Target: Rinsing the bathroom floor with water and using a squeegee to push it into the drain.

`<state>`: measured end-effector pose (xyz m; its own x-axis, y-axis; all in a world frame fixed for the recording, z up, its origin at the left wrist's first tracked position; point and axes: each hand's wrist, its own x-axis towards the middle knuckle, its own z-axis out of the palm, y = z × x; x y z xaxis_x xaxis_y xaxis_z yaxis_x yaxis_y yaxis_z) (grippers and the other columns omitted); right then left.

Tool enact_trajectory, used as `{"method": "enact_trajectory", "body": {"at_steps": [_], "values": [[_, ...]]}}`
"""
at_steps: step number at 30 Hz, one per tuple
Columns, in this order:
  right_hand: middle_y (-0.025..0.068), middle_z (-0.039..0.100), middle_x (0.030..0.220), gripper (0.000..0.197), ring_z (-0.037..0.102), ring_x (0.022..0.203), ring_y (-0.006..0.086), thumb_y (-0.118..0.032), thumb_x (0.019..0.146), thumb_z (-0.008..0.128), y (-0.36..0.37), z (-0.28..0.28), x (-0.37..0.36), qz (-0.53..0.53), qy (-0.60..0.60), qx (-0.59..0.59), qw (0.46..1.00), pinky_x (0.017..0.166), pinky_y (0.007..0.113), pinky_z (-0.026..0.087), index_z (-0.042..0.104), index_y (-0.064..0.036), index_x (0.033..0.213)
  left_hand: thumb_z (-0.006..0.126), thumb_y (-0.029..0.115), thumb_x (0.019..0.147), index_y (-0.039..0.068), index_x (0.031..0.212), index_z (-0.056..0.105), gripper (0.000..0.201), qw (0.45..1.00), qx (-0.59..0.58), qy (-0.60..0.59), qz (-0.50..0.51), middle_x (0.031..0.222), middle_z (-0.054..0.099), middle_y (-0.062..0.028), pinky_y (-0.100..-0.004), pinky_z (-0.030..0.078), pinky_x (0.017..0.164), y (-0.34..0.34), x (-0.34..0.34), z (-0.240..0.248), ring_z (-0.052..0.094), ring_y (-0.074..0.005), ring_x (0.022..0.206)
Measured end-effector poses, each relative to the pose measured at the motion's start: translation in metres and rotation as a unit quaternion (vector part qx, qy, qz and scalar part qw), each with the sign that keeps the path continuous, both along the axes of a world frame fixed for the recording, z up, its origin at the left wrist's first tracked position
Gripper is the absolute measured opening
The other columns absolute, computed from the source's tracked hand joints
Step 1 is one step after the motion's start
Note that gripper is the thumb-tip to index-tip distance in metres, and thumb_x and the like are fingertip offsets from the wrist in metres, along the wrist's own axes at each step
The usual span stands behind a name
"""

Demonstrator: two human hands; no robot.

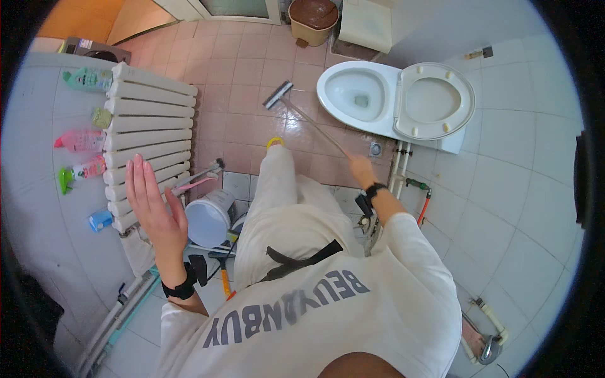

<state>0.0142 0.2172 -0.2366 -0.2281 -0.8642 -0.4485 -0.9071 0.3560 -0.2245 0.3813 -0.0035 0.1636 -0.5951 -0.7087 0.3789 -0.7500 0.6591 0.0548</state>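
My right hand (362, 172) is closed round the upper end of a long-handled floor brush (317, 127). The stick slants away to the far left, and its narrow head, dark with a pale stripe, rests on wet pink floor tiles (242, 94) left of the toilet bowl (356, 91). Whether the head carries bristles or a rubber blade is too small to tell. My left hand (151, 205) is raised and empty, with fingers stretched out, in front of the white radiator (151, 116).
The toilet seat (435, 101) is tipped up on the right. Several cleaning bottles (82, 142) stand along the radiator. Near my legs are a white bucket (208, 220) and an orange-handled tool (225, 282). Pipes (400, 167) run beside the toilet; a brown-lidded bin (313, 16) stands far back.
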Motion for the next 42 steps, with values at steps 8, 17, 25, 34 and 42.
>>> {"method": "enact_trajectory", "body": {"at_steps": [8, 17, 25, 34, 42], "values": [[0.0198, 0.063, 0.106, 0.051, 0.060, 0.096, 0.0362, -0.010, 0.087, 0.044, 0.060, 0.004, -0.024, -0.088, -0.032, 0.047, 0.994, 0.082, 0.046, 0.049, 0.042, -0.0225, 0.136, 0.049, -0.007, 0.078, -0.002, 0.139, 0.032, 0.064, 1.000, 0.007, 0.004, 0.002, 0.142, 0.035, -0.0219, -0.0471, 0.024, 0.108, -0.077, 0.025, -0.004, 0.033, -0.0393, 0.131], [0.0186, 0.064, 0.087, 0.062, 0.064, 0.085, 0.0329, -0.004, 0.086, 0.045, 0.131, 0.145, -0.058, -0.083, 0.072, 0.345, 0.932, 0.070, 0.046, 0.053, 0.032, -0.0288, 0.142, 0.048, -0.007, 0.077, -0.004, 0.137, 0.034, 0.061, 0.997, 0.036, 0.033, -0.067, 0.140, 0.037, -0.0227, -0.0501, 0.026, 0.106, -0.136, -0.013, -0.025, 0.035, -0.0423, 0.129], [0.0150, 0.064, 0.082, 0.048, 0.063, 0.074, 0.0334, -0.011, 0.089, 0.041, 0.100, 0.085, -0.071, -0.001, 0.032, 0.204, 0.978, 0.063, 0.045, 0.051, 0.044, -0.0246, 0.135, 0.048, -0.007, 0.078, -0.004, 0.137, 0.035, 0.060, 0.991, 0.033, 0.030, -0.123, 0.140, 0.037, -0.0233, -0.0470, 0.026, 0.107, -0.116, -0.087, -0.018, 0.035, -0.0406, 0.129], [0.0141, 0.065, 0.083, 0.038, 0.064, 0.077, 0.0314, -0.021, 0.096, 0.038, 0.156, 0.033, -0.147, -0.059, 0.008, 0.212, 0.976, 0.064, 0.042, 0.051, 0.047, -0.0255, 0.133, 0.048, -0.005, 0.084, -0.003, 0.139, 0.033, 0.058, 0.990, -0.022, -0.030, -0.133, 0.142, 0.035, -0.0231, -0.0440, 0.027, 0.107, -0.063, -0.159, 0.007, 0.034, -0.0384, 0.131], [0.0114, 0.066, 0.087, 0.043, 0.066, 0.081, 0.0279, -0.016, 0.094, 0.045, 0.225, 0.071, -0.224, -0.073, 0.107, 0.338, 0.932, 0.066, 0.040, 0.051, 0.042, -0.0223, 0.136, 0.047, -0.002, 0.084, -0.005, 0.136, 0.035, 0.053, 0.983, -0.039, -0.012, -0.178, 0.139, 0.037, -0.0234, -0.0494, 0.027, 0.107, -0.043, -0.222, 0.004, 0.035, -0.0408, 0.129]]}}
